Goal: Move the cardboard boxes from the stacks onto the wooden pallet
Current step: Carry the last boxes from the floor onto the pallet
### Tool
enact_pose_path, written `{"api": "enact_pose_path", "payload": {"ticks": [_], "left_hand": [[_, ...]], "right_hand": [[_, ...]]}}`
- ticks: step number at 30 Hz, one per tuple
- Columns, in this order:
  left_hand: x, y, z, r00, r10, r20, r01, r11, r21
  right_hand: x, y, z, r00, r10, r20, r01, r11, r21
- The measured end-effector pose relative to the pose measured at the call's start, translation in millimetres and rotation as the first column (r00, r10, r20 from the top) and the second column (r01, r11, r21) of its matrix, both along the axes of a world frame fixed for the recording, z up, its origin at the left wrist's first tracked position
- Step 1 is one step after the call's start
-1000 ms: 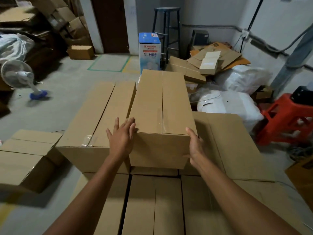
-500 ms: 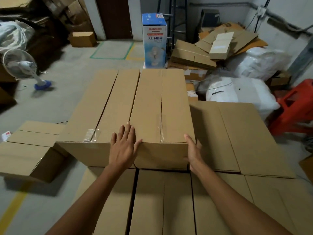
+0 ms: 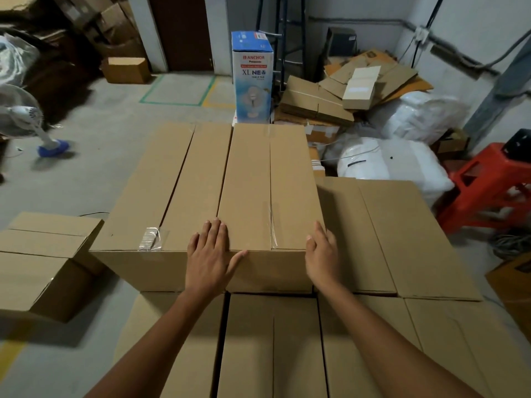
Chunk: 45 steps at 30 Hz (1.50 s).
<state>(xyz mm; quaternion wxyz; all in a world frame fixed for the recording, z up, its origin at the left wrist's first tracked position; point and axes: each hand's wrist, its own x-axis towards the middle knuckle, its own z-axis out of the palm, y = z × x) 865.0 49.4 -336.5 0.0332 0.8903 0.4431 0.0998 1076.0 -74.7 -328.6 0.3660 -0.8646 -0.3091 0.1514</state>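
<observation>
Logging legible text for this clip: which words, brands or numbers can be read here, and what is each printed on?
"ANCHOR": red letters on the front of the blue and white fan box.
"XL NE", followed by a fan symbol: same box, just below.
Small lines under the brand and in the red band: too small to read.
Cardboard boxes: no print visible.
</observation>
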Motion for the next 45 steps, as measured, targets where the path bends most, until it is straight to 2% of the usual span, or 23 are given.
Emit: {"api": "enact_pose_path", "payload": {"ticks": [3,10,15,18,22,25,28,32,37,45], "left_hand": [[0,0,2,1.000,-0.007,-0.001,0.007,1.000,-0.012],[-5,3,13,0.997,-0.042,-0.060,0.036,0.994,-0.100],[-13,-2,36,0.994,-0.108,0.022,0.110,0.973,-0.202],[-21,-20,62,0.985,-0.119,0.122,0.141,0.972,-0.188],[-43,-52,99,0.917,-0.131,0.376,0.193,0.973,-0.131],[-70,-82,122,0.850,-0.116,0.513,0.192,0.976,-0.098],[-102,-115,140,0.799,-0.114,0.591,0.197,0.977,-0.078],[-154,-164,157,0.755,-0.091,0.650,0.170,0.984,-0.060],[-218,-236,171,0.709,-0.027,0.705,0.091,0.994,-0.053],[-332,-340,164,0.769,0.082,0.634,-0.061,0.997,-0.055]], "right_hand": [[7,-1,5,0.998,0.042,-0.048,-0.044,0.998,-0.053],[7,1,32,0.954,-0.002,-0.301,-0.011,0.999,-0.041],[-17,-17,54,0.973,0.022,-0.231,-0.039,0.997,-0.070],[-40,-36,75,0.981,0.044,-0.190,-0.044,0.999,0.002],[-85,-70,112,0.989,0.042,-0.140,-0.014,0.982,0.191],[-124,-106,136,0.992,0.022,-0.128,0.025,0.935,0.353],[-164,-148,152,0.983,0.002,-0.183,0.087,0.876,0.475],[-211,-204,156,0.977,0.020,-0.215,0.111,0.807,0.580],[-271,-262,160,0.966,0.138,-0.221,0.037,0.768,0.639],[-355,-324,164,0.914,0.377,-0.152,-0.195,0.736,0.649]]}}
